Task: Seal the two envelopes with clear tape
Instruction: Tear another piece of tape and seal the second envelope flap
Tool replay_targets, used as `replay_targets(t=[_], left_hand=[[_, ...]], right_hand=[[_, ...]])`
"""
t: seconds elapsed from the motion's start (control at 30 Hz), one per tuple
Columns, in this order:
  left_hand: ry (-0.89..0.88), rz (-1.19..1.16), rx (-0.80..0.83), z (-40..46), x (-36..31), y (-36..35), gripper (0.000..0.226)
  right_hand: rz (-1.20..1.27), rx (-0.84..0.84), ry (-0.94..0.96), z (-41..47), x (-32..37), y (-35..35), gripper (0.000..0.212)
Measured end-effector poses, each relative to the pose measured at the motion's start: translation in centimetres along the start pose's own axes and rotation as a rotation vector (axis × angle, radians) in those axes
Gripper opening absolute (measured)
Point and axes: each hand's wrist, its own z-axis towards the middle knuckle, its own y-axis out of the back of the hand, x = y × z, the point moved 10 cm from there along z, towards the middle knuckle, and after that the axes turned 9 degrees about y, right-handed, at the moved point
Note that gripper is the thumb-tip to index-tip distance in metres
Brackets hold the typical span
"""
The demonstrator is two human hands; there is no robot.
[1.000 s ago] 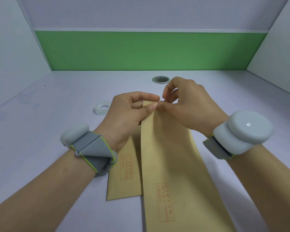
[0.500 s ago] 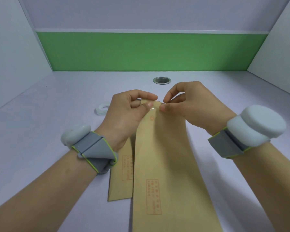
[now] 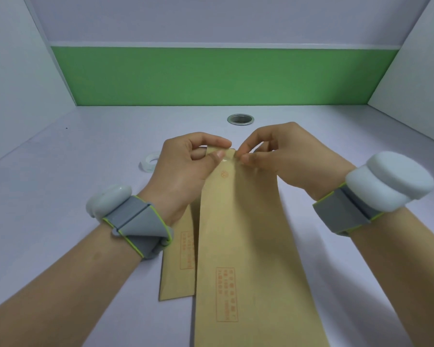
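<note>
raised envelope [image 3: 238,246] overlaps flat envelope [image 3: 178,266] | tape roll [image 3: 149,161] behind-left

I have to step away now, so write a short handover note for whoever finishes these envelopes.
Left hand pinches the top of the near envelope, thumb on the flap.
Right hand pinches the same top edge, where a shiny strip of tape seems to lie.
Second envelope lies partly beneath it; tape roll sits behind the left hand.
Left: press this tape down, then seal the second.

A pale lilac tabletop [image 3: 60,186] spreads beneath and around both hands. A round metal-rimmed hole [image 3: 240,119] sits in it just beyond the fingertips. A green band [image 3: 223,76] crosses the back wall, far beyond the hands.
</note>
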Motion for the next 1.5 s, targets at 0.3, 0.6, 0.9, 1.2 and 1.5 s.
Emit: replay_targets(t=[0.3,0.6,0.9,1.2,1.5], left_hand=[[0.001,-0.032,-0.009,0.4,0.1,0.6,0.016],[-0.012,-0.003,-0.028,0.7,0.2,1.0,0.017],[-0.001,-0.029,-0.008,0.7,0.1,0.9,0.016],[-0.007,-0.056,-0.021,0.4,-0.2,0.8,0.017],[-0.013,-0.08,-0.022,0.4,-0.2,0.8,0.019]], right_hand=[[0.1,-0.035,-0.05,0.1,-1.0,0.6,0.008],[0.114,-0.063,-0.051,0.1,-1.0,1.3,0.02],[0.091,-0.104,-0.156,0.1,-2.8,1.8,0.051],[0.175,-0.068,-0.197,0.1,-3.3,1.3,0.054],[0.142,-0.051,-0.196,0.1,-3.2,1.2,0.052]])
